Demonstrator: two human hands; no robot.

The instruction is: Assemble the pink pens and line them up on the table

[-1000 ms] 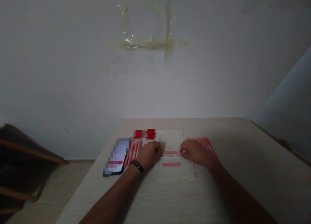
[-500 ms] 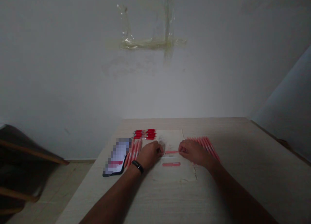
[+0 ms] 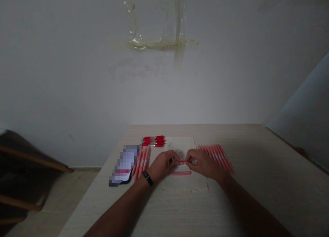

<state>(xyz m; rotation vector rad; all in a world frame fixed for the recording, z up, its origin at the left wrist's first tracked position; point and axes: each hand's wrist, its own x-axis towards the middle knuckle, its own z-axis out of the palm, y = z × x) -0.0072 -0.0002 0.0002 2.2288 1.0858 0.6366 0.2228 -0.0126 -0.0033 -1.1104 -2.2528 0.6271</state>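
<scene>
Over a pale sheet [image 3: 187,184], my left hand [image 3: 164,164] and my right hand [image 3: 203,162] face each other with fingers pinched. Between their fingertips lies a short pink pen part [image 3: 182,161], its two ends covered by the fingers. A second pink pen piece [image 3: 182,173] rests on the sheet just in front of them. To the right of my right hand is a slanted row of pink pens [image 3: 218,156]. More pink pens [image 3: 142,163] lie side by side left of my left hand.
Several red pens [image 3: 153,141] are stacked at the back left of the table [image 3: 169,213]. A phone [image 3: 125,165] with a blurred screen lies at the left edge. Behind stands a wall with tape [image 3: 154,45], and dark wooden furniture [image 3: 23,175] is on the floor at left.
My hands have come closer together, the left moving right and the right slightly left. Both now pinch the pink part, and less of it shows.
</scene>
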